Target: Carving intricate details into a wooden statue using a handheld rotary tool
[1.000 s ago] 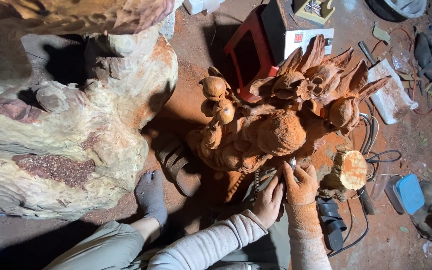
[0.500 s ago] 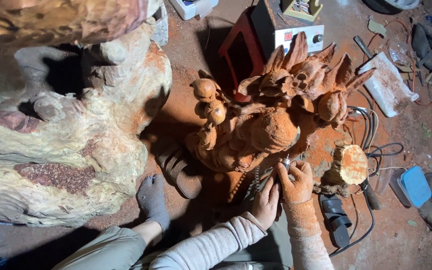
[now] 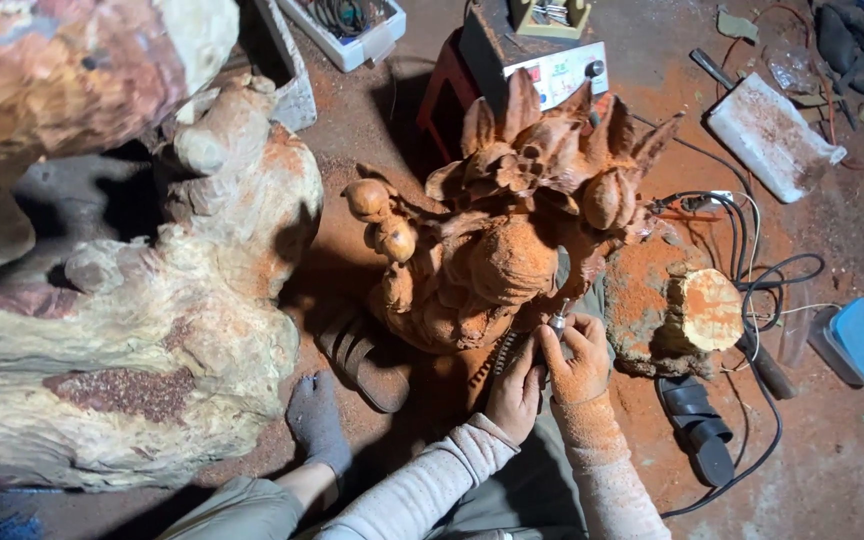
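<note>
The right hand (image 3: 577,355) has its fingers closed around a slim rotary carving tool (image 3: 557,322), whose metal tip presses against the lower flank of the wooden sculpture (image 3: 507,245). The left hand (image 3: 515,390) lies just beside it with its fingers curled; it rests against the base of the carving near a ribbed flexible shaft (image 3: 500,352), though whether it grips that shaft cannot be told. The sculpture stands on the dusty floor (image 3: 832,460) between the person's legs, near the middle of the view. Its upper part already shows finished forms, leaf-like points at the top and rounded fruit shapes on the left side, so the shaping looks well advanced; the lower body where the tool works is smoother and less detailed, and seems to be what is left. Red sawdust coats the carving and the ground around it. A cut log stump (image 3: 697,310) sits just right of the hands, a sandal (image 3: 362,350) lies to the left, a large rough root block (image 3: 122,330) fills the left side, and black cables (image 3: 752,270) run behind the stump.
</note>
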